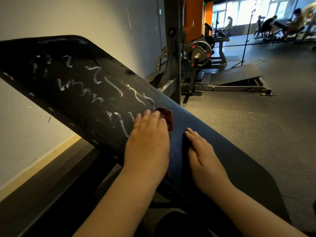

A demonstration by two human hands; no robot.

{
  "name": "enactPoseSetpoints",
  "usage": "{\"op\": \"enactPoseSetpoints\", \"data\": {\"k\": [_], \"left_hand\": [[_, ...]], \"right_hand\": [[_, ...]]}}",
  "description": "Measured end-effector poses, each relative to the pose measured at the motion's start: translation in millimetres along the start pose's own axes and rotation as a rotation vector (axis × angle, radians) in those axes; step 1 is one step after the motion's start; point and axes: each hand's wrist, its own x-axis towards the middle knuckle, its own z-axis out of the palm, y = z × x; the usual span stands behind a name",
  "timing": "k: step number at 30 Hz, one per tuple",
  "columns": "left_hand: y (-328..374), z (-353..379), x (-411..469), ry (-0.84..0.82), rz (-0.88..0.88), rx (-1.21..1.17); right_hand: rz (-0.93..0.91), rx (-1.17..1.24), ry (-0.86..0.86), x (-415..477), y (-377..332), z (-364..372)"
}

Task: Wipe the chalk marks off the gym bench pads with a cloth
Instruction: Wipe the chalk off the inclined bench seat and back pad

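Most of the chalk marks (95, 86) cover the upper stretch of the tilted bench pad (222, 147), while the part near the hands looks clean, so I judge the wiping barely begun. The left hand (147, 142) presses a brown cloth (167, 117) under straight fingers at the scribbles' lower edge. The right hand (203, 151) lies flat on the pad beside it.

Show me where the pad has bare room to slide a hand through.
Bare pad runs from the right hand to the near right edge, plus a narrow strip between it and the left hand. Crowded: beyond the cloth, chalk marks cover the pad up to its far end.
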Motion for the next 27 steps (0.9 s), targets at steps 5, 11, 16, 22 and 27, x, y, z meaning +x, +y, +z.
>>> {"op": "enactPoseSetpoints", "data": {"k": [5, 11, 16, 22, 27], "left_hand": [[22.4, 15.2, -22.7, -0.122, 0.149, -0.069], [-5.5, -0.3, 7.5, -0.022, 0.040, 0.076], [24.9, 7.5, -10.9, -0.158, 0.163, -0.007], [-0.2, 0.8, 7.0, -0.045, 0.157, -0.053], [11.3, 3.6, -11.0, -0.104, 0.121, -0.045]], "right_hand": [[0.003, 0.081, 0.034, 0.9, 3.6, 1.5], [-0.001, 0.039, 0.017, -0.6, 1.2, -1.5], [0.007, 0.070, 0.020, 1.2, 4.4, 1.5], [0.000, 0.058, 0.013, 0.4, 5.3, -1.3], [0.011, 0.073, 0.010, 1.3, 7.3, 0.0]]}}
